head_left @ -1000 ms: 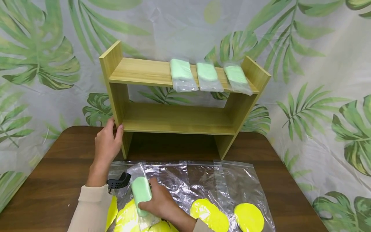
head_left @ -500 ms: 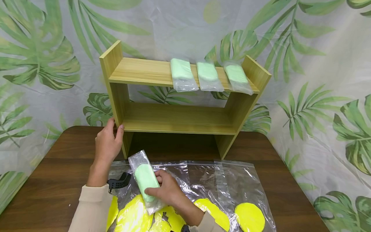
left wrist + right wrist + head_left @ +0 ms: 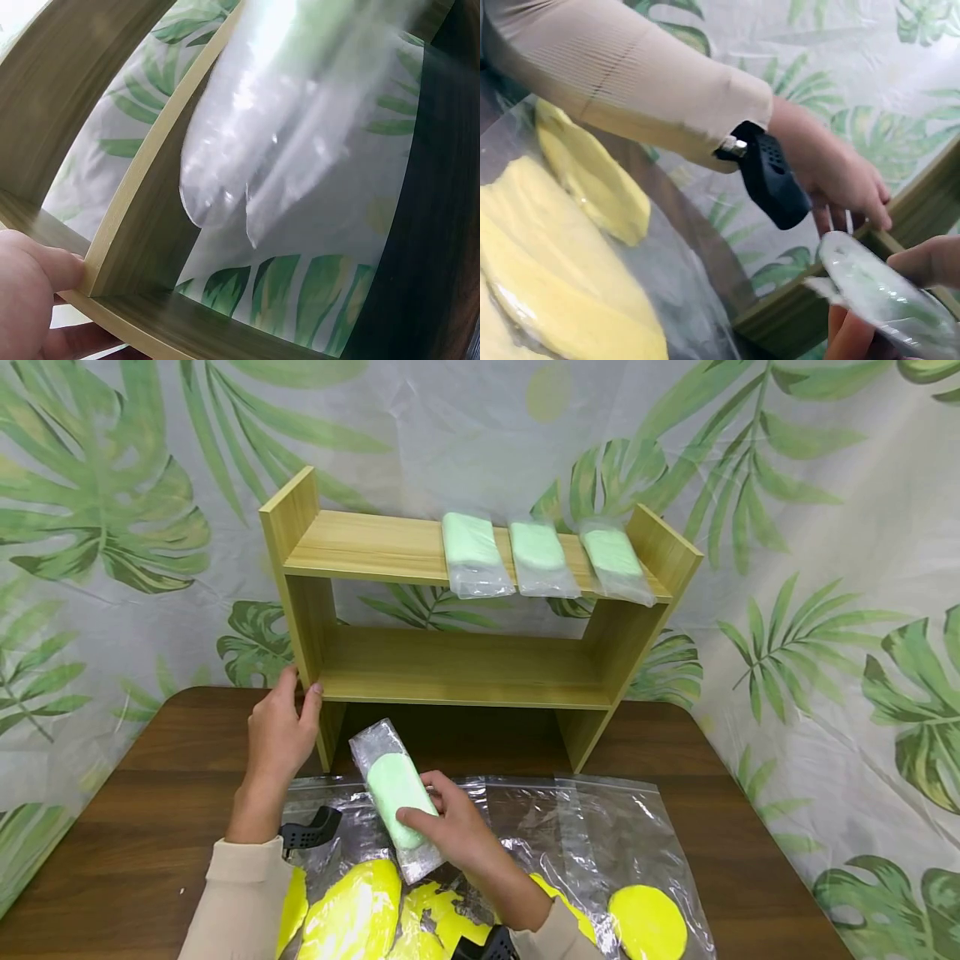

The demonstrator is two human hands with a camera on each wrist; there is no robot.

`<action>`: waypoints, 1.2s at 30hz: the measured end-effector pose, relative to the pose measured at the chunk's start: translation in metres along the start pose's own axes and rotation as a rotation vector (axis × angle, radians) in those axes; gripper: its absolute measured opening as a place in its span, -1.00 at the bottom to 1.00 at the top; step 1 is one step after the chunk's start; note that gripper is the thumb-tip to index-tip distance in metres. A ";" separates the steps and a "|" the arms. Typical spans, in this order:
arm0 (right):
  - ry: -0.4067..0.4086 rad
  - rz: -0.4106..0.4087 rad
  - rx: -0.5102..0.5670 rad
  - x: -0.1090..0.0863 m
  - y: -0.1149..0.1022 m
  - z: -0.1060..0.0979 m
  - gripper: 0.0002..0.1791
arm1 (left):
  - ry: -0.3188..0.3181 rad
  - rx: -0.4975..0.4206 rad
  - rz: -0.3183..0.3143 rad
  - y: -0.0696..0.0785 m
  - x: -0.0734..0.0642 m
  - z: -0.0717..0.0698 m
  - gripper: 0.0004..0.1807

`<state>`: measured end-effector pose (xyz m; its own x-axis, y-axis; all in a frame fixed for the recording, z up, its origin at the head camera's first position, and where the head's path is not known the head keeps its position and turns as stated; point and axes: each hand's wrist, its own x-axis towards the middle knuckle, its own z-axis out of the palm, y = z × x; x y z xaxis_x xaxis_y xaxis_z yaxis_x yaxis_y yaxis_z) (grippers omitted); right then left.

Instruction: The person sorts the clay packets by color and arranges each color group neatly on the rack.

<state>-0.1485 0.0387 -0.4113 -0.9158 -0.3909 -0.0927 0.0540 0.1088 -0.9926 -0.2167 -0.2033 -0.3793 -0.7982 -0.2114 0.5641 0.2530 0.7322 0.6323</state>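
A ribbed beige left sleeve and beige right sleeve are worn, with a black, hole-dotted device and silver fitting at the left cuff, a second black device at the right.

Shelf unit's just right of your left hand, three packets on top; plastic bags lie on the tabletop under your right hand.

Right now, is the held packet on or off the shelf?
Off: your right hand grips the packet in front of the shelf.
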 end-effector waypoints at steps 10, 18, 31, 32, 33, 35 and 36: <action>0.025 -0.009 0.063 -0.006 -0.014 -0.010 -0.54 | 0.007 -0.002 0.000 -0.001 0.000 0.002 -0.58; -0.046 -0.037 0.168 -0.009 -0.021 -0.017 -0.42 | 0.003 -0.009 -0.005 -0.001 0.001 0.002 -0.57; -0.086 -0.082 0.387 -0.014 -0.032 -0.019 -0.35 | -0.008 0.001 -0.018 -0.001 0.000 -0.001 -0.55; -0.080 -0.089 0.396 -0.015 -0.033 -0.018 -0.37 | -0.008 0.003 -0.019 -0.001 0.000 0.000 -0.55; -0.076 -0.095 0.402 -0.016 -0.034 -0.018 -0.39 | -0.008 0.004 -0.019 -0.001 0.000 0.000 -0.56; -0.066 -0.103 0.412 -0.017 -0.036 -0.019 -0.41 | -0.006 0.007 -0.018 -0.001 0.000 0.000 -0.56; -0.062 -0.107 0.412 -0.018 -0.037 -0.019 -0.42 | -0.004 0.007 -0.017 -0.001 0.000 0.000 -0.56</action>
<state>-0.1415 0.0589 -0.3719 -0.9001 -0.4353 0.0207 0.1258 -0.3051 -0.9440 -0.2175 -0.2042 -0.3803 -0.8047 -0.2211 0.5510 0.2353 0.7333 0.6379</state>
